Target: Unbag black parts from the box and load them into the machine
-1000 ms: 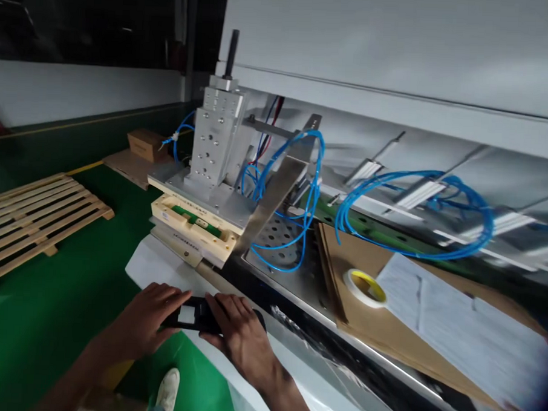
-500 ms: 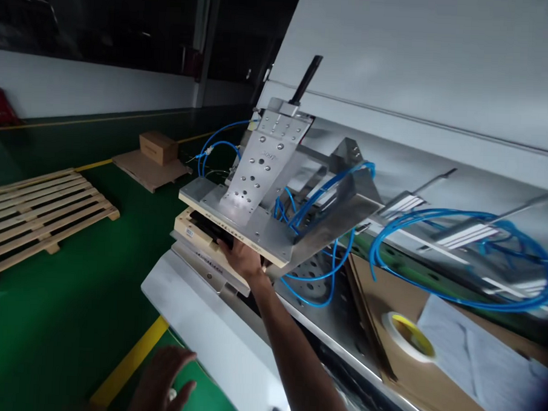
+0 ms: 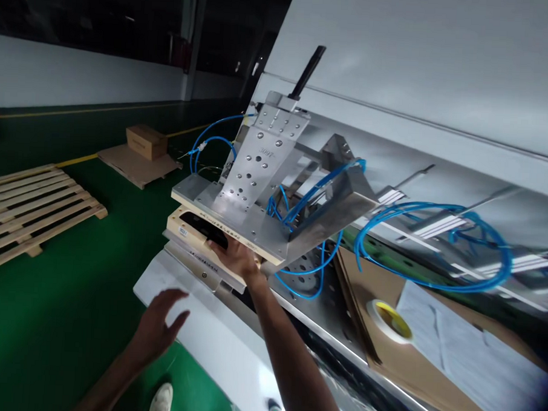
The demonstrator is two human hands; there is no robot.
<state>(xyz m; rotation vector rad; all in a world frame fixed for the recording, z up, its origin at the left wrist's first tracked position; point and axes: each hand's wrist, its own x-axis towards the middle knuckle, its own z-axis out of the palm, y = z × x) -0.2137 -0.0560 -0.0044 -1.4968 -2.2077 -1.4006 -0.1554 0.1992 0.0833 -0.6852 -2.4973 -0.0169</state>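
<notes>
Black plastic is what my right hand presses on: the dark part lies in the cream-coloured fixture tray, under the aluminium press plate of the pneumatic jig. My fingers lie flat on the part's near end, pushing rather than pinching, so the hand is fairly closed against it. I judge this to be the seating step, with the part nearly home in its nest. My left hand hovers spread wide and empty above the white surface, touching nothing that I can see.

The next move, I think, calls for the part to sit level in the pocket and for my fingers to come clear of the plate's edge.

Compared with half a second ago, my right hand sits at the same spot on the tray, while my left has risen from the lower edge toward the surface. A second ago both hands held the part together, well short of the jig.
</notes>
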